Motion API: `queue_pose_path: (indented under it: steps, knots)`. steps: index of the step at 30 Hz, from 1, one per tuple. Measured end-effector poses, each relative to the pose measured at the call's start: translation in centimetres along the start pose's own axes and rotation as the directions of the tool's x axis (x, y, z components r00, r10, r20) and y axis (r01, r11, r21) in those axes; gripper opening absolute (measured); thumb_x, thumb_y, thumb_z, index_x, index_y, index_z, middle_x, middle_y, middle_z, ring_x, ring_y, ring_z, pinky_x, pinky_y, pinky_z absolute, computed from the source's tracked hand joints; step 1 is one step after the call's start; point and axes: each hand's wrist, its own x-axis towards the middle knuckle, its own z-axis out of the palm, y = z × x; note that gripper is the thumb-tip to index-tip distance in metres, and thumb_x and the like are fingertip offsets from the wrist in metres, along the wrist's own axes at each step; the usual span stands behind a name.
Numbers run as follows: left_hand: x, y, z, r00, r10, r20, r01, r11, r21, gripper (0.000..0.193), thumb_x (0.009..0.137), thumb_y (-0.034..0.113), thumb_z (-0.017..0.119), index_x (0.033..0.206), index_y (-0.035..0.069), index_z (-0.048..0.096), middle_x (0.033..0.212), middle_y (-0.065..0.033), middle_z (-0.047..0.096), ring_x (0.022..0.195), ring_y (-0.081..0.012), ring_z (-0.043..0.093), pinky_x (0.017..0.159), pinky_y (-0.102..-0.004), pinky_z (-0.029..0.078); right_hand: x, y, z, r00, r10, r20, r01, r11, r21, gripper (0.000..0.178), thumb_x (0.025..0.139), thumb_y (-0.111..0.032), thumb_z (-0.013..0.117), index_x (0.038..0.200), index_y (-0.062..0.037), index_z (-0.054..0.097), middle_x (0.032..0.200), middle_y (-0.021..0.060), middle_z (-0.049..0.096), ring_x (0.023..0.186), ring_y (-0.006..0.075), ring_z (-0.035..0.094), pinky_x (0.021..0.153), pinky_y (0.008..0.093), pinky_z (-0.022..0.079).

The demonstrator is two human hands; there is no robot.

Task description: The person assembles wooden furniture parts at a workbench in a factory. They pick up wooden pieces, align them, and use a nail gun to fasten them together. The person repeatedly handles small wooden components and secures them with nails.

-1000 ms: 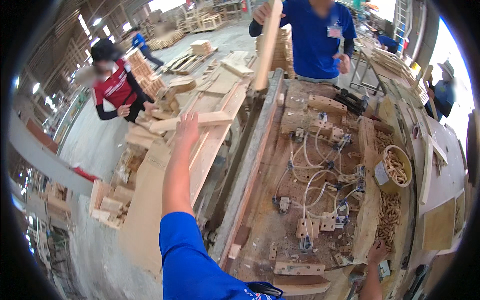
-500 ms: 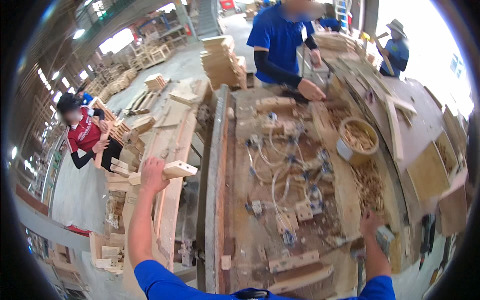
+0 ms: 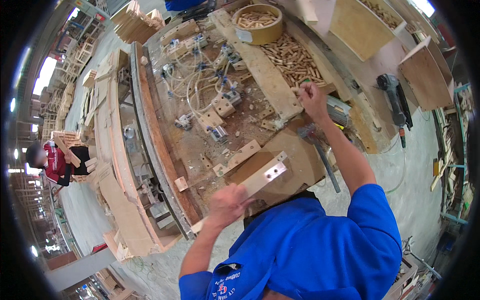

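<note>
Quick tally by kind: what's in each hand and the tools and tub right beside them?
Drilled wooden bar in left hand: 1
Hammer: 1
Power tool: 1
Round tub of dowels: 1
Loose dowels under right hand: too many to count
Total counted: 4

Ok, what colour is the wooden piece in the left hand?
Pale, light tan bare wood: the wooden piece in the left hand has two small holes near its end. Head view shows it best.

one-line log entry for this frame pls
left hand: holds wood bar | right hand: at dowel pile | hammer: on bench
</note>
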Motion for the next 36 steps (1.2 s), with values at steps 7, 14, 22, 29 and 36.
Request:
queue_pose_path:
  steps: [7,14,22,29,36]
  knots:
    - [3.1,0.8,11.9,0.998,0.013,0.058,-0.022,0.985,0.172,0.037,0.085,0.029,0.082,0.110,0.011,0.062,0.096,-0.0104,0.060,0.090,-0.0307,0.067,0.072,-0.0448,0.053,-15.1,-2.0,-7.5,0.926,0.263,0.271,-0.292,0.954,0.073,0.012,0.101,-0.012,0.068,0.106,-0.0006,0.070,0.085,0.0010,0.070,0.074,0.0105,0.064,0.070,0.0294,0.053]
    - [3.7,1.4,12.0,0.966,0.002,-0.259,0.057,0.974,0.219,0.077,0.077,0.029,0.089,0.144,0.012,0.057,0.113,-0.0128,0.060,0.109,-0.0332,0.060,0.090,-0.0479,0.047,-22.3,-0.3,-7.1,0.864,0.330,0.380,-0.327,0.942,-0.075,0.019,0.097,-0.018,0.076,0.108,-0.0025,0.073,0.089,0.0088,0.075,0.078,0.0169,0.069,0.075,0.0338,0.056]
    - [3.6,-0.6,14.2,0.985,-0.168,-0.036,0.172,0.967,0.190,0.083,0.075,0.036,0.090,0.145,0.009,0.054,0.107,-0.0118,0.062,0.099,-0.0323,0.063,0.081,-0.0460,0.048,-21.1,-0.4,-4.5,0.859,0.188,0.477,-0.095,0.973,-0.213,0.018,0.097,-0.016,0.071,0.108,-0.0031,0.071,0.092,0.0200,0.075,0.085,0.0414,0.072,0.077,0.0477,0.056]
    - [4.0,-0.9,14.0,0.988,-0.156,-0.005,0.154,0.969,0.195,0.077,0.075,0.036,0.088,0.140,0.010,0.056,0.103,-0.0107,0.060,0.097,-0.0312,0.062,0.079,-0.0450,0.048,-16.9,-0.1,-3.7,0.704,-0.144,0.695,0.327,0.935,-0.138,0.015,0.094,-0.017,0.066,0.100,-0.0041,0.069,0.089,0.0220,0.070,0.088,0.0472,0.068,0.080,0.0556,0.053]
    - [4.1,-1.0,13.8,0.986,-0.165,0.011,0.160,0.970,0.180,0.077,0.074,0.036,0.088,0.138,0.010,0.056,0.103,-0.0097,0.059,0.097,-0.0305,0.062,0.078,-0.0445,0.048,-16.0,0.5,-2.8,0.659,-0.003,0.752,0.267,0.936,-0.230,0.018,0.095,-0.020,0.065,0.095,-0.0022,0.068,0.088,0.0236,0.071,0.087,0.0483,0.069,0.079,0.0560,0.055]
